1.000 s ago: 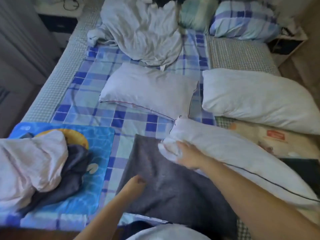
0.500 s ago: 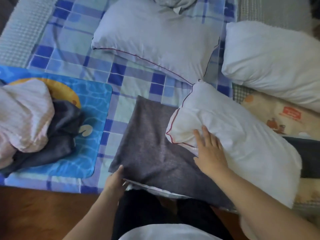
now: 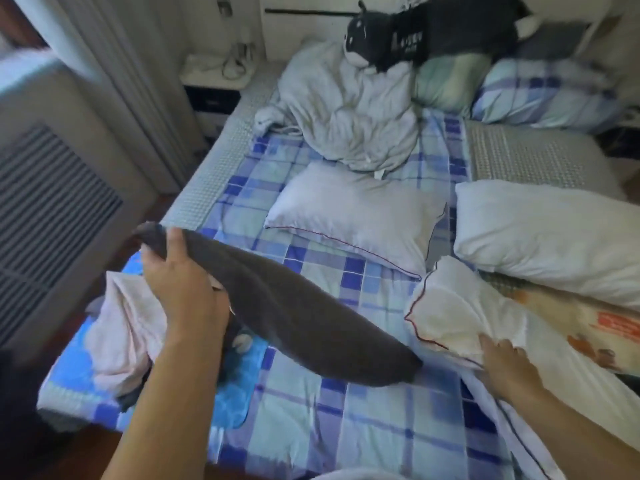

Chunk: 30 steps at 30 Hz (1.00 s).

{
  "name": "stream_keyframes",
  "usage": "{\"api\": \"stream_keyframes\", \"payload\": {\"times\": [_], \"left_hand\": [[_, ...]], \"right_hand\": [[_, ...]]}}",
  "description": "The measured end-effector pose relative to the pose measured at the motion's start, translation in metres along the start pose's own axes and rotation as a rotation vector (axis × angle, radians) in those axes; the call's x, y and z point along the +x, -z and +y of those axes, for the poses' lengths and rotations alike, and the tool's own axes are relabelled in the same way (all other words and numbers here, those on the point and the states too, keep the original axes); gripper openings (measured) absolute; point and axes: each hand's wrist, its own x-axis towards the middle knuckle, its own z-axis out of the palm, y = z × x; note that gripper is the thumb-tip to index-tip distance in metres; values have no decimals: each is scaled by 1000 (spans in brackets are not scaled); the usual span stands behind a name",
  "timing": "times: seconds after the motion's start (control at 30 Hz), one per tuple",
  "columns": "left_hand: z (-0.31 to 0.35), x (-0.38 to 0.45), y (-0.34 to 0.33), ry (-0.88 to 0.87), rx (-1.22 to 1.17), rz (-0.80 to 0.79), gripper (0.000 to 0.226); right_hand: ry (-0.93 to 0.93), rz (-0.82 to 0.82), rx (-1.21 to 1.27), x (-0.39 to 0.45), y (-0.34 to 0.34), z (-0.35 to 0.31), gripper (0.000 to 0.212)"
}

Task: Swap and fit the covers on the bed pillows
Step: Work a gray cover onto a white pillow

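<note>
Head view looks down the bed [image 3: 194, 206] from its foot edge. The left hand [image 3: 180, 289] has its fingers curled round one end of the dark grey cover [image 3: 294, 317], lifting that end near the bed's left edge while the other end droops onto the checked sheet [image 3: 381, 427]. The right hand [image 3: 505, 368] lies on the near white pillow [image 3: 460, 317] by the right edge, fingers fairly straight, pressing rather than grabbing. Two more bare pillows sit mid-bed: one with red piping [image 3: 353, 209], one on the right [image 3: 547, 233]. A pinkish bundle [image 3: 128, 323] sits at the near left corner.
</note>
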Motion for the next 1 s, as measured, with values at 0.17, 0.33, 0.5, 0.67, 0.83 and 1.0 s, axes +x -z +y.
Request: {"api": "stream_keyframes", "payload": {"times": [0.17, 0.33, 0.5, 0.67, 0.83, 1.0], "left_hand": [[66, -52, -66, 52, 217, -574, 7], [98, -91, -87, -144, 432, -776, 16], [128, -108, -99, -117, 322, -1036, 32], [133, -105, -105, -103, 252, -1075, 34], [113, -121, -120, -87, 239, -1030, 32], [105, -137, -135, -76, 207, -1057, 32]], "right_hand": [[435, -96, 718, -51, 137, -100, 38], [939, -25, 1385, -155, 265, -145, 23], [985, 391, 1251, -179, 300, -146, 21], [1071, 149, 1289, -181, 311, -124, 28], [968, 204, 1314, -179, 306, -111, 24], [810, 338, 1392, -179, 303, -96, 20]]}}
